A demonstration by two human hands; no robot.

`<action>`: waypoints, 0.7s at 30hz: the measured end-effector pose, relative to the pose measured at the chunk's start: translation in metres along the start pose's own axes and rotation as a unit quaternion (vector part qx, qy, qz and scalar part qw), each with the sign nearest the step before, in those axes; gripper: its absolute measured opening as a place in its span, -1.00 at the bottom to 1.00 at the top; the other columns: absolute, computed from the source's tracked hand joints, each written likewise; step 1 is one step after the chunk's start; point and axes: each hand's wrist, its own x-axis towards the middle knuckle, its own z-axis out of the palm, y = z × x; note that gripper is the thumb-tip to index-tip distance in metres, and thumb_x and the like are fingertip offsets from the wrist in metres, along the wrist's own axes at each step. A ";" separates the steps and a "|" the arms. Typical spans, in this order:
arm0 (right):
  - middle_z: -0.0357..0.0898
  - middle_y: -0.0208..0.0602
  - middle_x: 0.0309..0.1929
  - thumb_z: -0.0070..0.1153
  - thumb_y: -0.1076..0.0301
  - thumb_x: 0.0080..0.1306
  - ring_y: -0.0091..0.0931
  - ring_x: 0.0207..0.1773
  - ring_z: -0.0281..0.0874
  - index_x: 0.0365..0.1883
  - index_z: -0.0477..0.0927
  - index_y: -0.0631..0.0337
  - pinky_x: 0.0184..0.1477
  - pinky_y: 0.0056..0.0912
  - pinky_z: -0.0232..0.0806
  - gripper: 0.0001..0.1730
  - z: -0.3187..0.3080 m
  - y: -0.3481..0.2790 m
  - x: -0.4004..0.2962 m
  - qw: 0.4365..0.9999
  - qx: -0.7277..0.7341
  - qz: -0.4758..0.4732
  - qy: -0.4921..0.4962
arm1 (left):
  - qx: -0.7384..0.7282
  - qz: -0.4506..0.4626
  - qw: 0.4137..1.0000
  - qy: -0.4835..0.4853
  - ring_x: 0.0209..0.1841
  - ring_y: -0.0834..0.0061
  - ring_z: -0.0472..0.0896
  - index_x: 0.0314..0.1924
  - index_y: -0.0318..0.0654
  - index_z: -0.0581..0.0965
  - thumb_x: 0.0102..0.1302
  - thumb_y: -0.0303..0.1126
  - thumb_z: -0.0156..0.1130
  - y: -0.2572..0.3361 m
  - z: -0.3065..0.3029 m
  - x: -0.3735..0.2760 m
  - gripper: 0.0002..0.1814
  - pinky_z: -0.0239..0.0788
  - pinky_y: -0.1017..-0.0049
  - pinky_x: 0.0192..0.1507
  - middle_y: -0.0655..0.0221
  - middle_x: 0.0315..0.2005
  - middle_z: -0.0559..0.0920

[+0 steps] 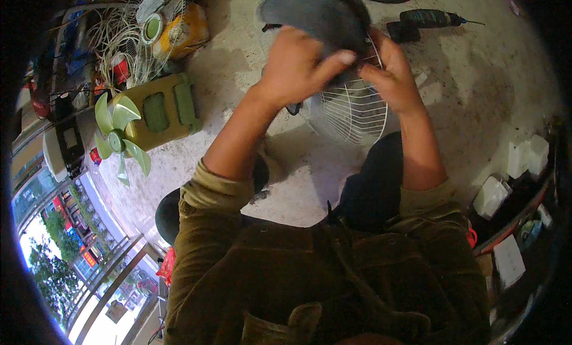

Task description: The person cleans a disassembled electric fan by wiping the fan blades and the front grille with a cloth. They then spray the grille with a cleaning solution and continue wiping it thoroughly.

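A white wire fan guard (353,106) stands in front of me, between my knees. Above it is a dark, blurred rounded part (313,14), which looks like a fan's base or housing. My left hand (297,66) lies against the dark part, thumb stretched to the right; what its fingers hold is hidden. My right hand (391,72) pinches the rim of the wire guard at its upper right, thumb and fingers on either side. Both hands are close together where guard and dark part meet.
A cordless power drill (429,20) lies on the concrete floor at upper right. At left, a green five-bladed fan impeller (116,140) leans by a yellow-green jerrycan (156,110). Beyond are another wire fan guard (167,14) and tangled cable (111,37). White plastic boxes (491,196) sit at right.
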 end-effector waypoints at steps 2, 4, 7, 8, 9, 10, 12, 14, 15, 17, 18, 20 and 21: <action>0.50 -0.26 -0.20 -0.03 0.56 0.06 -0.53 -0.14 0.46 -0.02 0.34 0.34 -0.05 -0.49 0.28 -0.56 0.005 0.000 0.003 0.996 -0.059 -0.062 0.021 | 0.110 0.045 0.993 -0.019 -0.38 0.07 0.49 -0.45 -0.25 0.58 0.04 -0.26 0.18 -0.003 0.011 0.006 -0.80 0.27 0.22 -0.34 0.15 -0.46 0.58; 0.50 -0.27 -0.20 -0.03 0.56 0.06 -0.55 -0.14 0.45 0.00 0.33 0.34 -0.05 -0.50 0.27 -0.54 0.008 -0.001 0.002 0.995 -0.077 -0.065 0.023 | 0.046 0.092 0.990 0.097 -0.33 0.10 0.50 -0.43 -0.23 0.58 0.01 -0.29 0.20 -0.019 0.028 -0.002 -0.82 0.29 0.23 -0.29 0.18 -0.45 0.58; 0.50 -0.24 -0.17 -0.02 0.56 0.07 -0.54 -0.15 0.45 0.02 0.32 0.36 -0.04 -0.49 0.27 -0.53 0.013 -0.008 -0.006 0.999 -0.042 -0.003 0.001 | -0.047 0.120 0.967 0.218 -0.29 0.10 0.51 -0.41 -0.23 0.57 -0.03 -0.34 0.19 -0.020 0.033 -0.009 -0.82 0.32 0.27 -0.23 0.19 -0.42 0.57; 0.50 -0.22 -0.15 -0.02 0.55 0.08 -0.53 -0.15 0.45 0.02 0.32 0.36 -0.04 -0.49 0.27 -0.53 0.015 -0.010 -0.008 1.000 -0.030 0.005 0.000 | -0.055 0.115 0.970 0.209 -0.30 0.12 0.52 -0.38 -0.25 0.55 -0.05 -0.37 0.16 -0.024 0.031 -0.014 -0.81 0.34 0.32 -0.19 0.18 -0.37 0.57; 0.50 -0.20 -0.14 -0.03 0.55 0.08 -0.53 -0.15 0.45 0.02 0.31 0.37 -0.04 -0.49 0.27 -0.53 0.017 -0.011 -0.007 1.000 -0.016 0.011 -0.003 | -0.087 0.097 0.967 0.218 -0.31 0.12 0.52 -0.38 -0.25 0.55 -0.05 -0.37 0.16 -0.028 0.030 -0.020 -0.81 0.34 0.32 -0.19 0.18 -0.37 0.57; 0.49 -0.17 -0.12 -0.02 0.55 0.09 -0.51 -0.12 0.45 0.03 0.30 0.38 -0.03 -0.48 0.27 -0.53 0.017 -0.011 -0.007 1.000 -0.019 0.019 -0.014 | -0.118 0.078 0.964 0.226 -0.31 0.11 0.52 -0.38 -0.26 0.55 -0.05 -0.38 0.17 -0.032 0.030 -0.027 -0.81 0.34 0.33 -0.20 0.18 -0.37 0.57; 0.48 -0.12 -0.08 -0.02 0.55 0.10 -0.48 -0.08 0.46 0.03 0.28 0.39 -0.02 -0.46 0.27 -0.53 0.014 -0.010 -0.007 0.998 -0.022 0.035 -0.038 | -0.162 0.053 0.954 0.246 -0.37 0.20 0.53 -0.39 -0.29 0.53 0.01 -0.36 0.14 -0.034 0.025 -0.035 -0.83 0.34 0.36 -0.25 0.20 -0.40 0.58; 0.48 -0.08 -0.08 -0.02 0.54 0.11 -0.43 -0.05 0.47 0.04 0.26 0.39 -0.01 -0.43 0.28 -0.52 0.005 -0.009 -0.005 0.999 0.009 0.007 -0.040 | -0.253 -0.075 0.933 0.243 -0.41 0.34 0.52 -0.38 -0.31 0.52 0.08 -0.32 0.11 -0.039 0.023 -0.048 -0.81 0.33 0.43 -0.29 0.27 -0.43 0.57; 0.48 -0.06 -0.07 -0.02 0.54 0.12 -0.41 -0.04 0.47 0.05 0.25 0.39 -0.01 -0.42 0.29 -0.52 0.000 -0.009 -0.004 0.999 0.023 -0.007 -0.039 | -0.298 -0.137 0.914 0.240 -0.43 0.40 0.51 -0.37 -0.32 0.51 0.12 -0.31 0.09 -0.039 0.022 -0.050 -0.79 0.33 0.46 -0.31 0.31 -0.45 0.57; 0.49 -0.04 -0.11 0.01 0.52 0.11 -0.35 -0.04 0.49 0.04 0.24 0.37 -0.01 -0.39 0.29 -0.50 -0.005 -0.014 -0.003 0.997 0.045 -0.010 -0.068 | -0.401 -0.198 0.853 0.270 -0.45 0.57 0.45 -0.33 -0.35 0.49 0.22 -0.24 0.02 -0.036 0.018 -0.051 -0.72 0.30 0.55 -0.37 0.45 -0.49 0.54; 0.50 -0.04 -0.13 0.02 0.50 0.11 -0.34 -0.05 0.49 0.05 0.24 0.36 -0.01 -0.39 0.29 -0.49 -0.008 -0.014 -0.003 0.995 0.055 0.007 -0.088 | -0.403 -0.189 0.852 0.275 -0.45 0.58 0.45 -0.32 -0.35 0.48 0.23 -0.23 0.01 -0.031 0.011 -0.046 -0.71 0.30 0.55 -0.38 0.48 -0.49 0.53; 0.47 -0.09 -0.10 0.09 0.46 0.08 -0.37 -0.02 0.46 0.09 0.20 0.33 -0.01 -0.41 0.28 -0.41 -0.016 -0.018 -0.004 0.987 0.093 0.074 -0.108 | -0.405 -0.170 0.858 0.265 -0.47 0.58 0.43 -0.36 -0.36 0.48 0.24 -0.24 -0.02 -0.018 0.007 -0.030 -0.71 0.28 0.55 -0.39 0.47 -0.53 0.52; 0.45 -0.12 -0.08 0.10 0.45 0.07 -0.39 -0.01 0.44 0.10 0.19 0.32 0.00 -0.42 0.27 -0.39 -0.015 -0.016 -0.004 0.993 0.058 0.062 -0.087 | -0.354 -0.148 0.899 0.211 -0.48 0.44 0.49 -0.39 -0.39 0.49 0.21 -0.27 0.01 -0.019 0.007 -0.026 -0.72 0.30 0.46 -0.36 0.30 -0.54 0.55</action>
